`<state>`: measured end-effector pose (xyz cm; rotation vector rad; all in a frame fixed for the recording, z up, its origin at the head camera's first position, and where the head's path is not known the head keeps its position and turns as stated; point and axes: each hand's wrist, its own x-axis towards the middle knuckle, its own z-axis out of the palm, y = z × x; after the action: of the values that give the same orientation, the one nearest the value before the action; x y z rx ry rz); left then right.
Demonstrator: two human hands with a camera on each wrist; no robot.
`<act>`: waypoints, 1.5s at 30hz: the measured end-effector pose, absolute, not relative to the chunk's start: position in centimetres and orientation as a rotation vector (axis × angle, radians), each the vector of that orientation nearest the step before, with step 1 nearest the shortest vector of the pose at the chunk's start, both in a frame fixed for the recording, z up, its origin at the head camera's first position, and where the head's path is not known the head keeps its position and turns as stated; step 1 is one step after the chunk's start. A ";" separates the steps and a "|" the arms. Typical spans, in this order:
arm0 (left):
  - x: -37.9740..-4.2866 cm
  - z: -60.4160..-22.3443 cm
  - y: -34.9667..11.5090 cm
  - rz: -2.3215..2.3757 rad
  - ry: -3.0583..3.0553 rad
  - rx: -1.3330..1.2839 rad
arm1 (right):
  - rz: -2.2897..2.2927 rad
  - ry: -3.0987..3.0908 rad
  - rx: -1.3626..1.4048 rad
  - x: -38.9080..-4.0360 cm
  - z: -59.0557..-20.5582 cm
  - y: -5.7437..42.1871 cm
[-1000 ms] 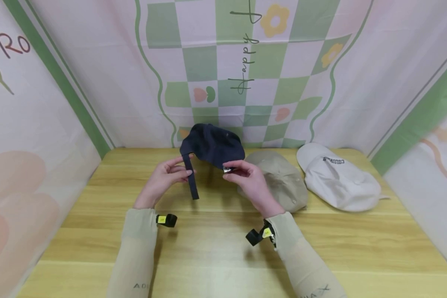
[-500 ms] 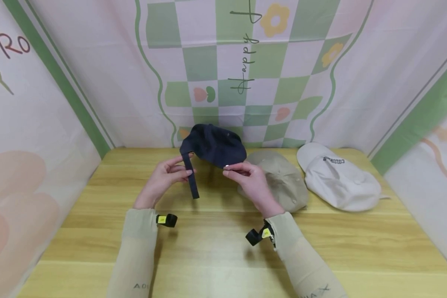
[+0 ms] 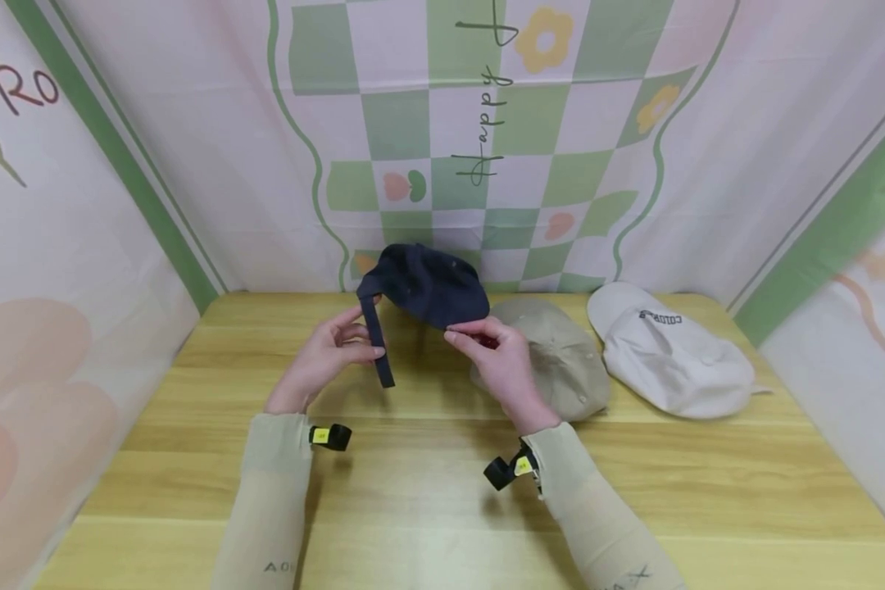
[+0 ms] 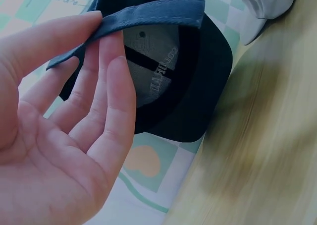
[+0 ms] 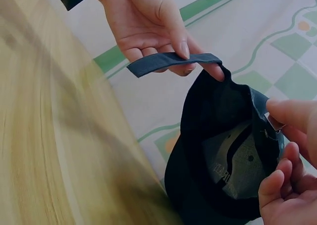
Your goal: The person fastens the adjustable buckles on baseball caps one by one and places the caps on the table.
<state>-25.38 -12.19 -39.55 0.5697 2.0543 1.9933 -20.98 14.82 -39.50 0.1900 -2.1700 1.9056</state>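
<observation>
A navy baseball cap [image 3: 431, 283] is held up over the back of the table, its back opening toward me. My left hand [image 3: 320, 356] pinches the cap's loose fabric strap [image 4: 153, 13] between thumb and fingers, and the strap's free end hangs down past the thumb. On the other side of the opening, my right hand [image 3: 497, 360] grips the cap's edge at a small metal buckle [image 5: 274, 122] with thumb and index finger. Strap and buckle are apart. The cap's inside, with pale lettering on the lining [image 5: 237, 165], shows in both wrist views.
A beige cap [image 3: 564, 360] lies on the wooden table [image 3: 413, 500], just behind my right hand. Farther right lies a white cap [image 3: 678, 360] with dark lettering. A patterned cloth backdrop [image 3: 457, 123] rises behind the table, with more cloth at both sides.
The buckle in my right hand has turned out of the head view, and that side of the cap has shifted slightly right. My left thumb has slid lower along the strap.
</observation>
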 end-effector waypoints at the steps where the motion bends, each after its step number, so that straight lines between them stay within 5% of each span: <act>1: -25.4 -39.6 -12.2 1.988 2.050 0.581 | 1.896 -2.166 0.197 -21.0 -39.5 14.8; 45: -24.6 -39.3 -10.3 2.053 1.914 0.638 | 2.222 -2.112 0.281 -21.1 -39.5 14.6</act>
<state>-24.58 -10.26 -39.33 0.6375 1.9142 2.0530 -21.08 14.60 -39.55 0.2809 -2.1118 2.2224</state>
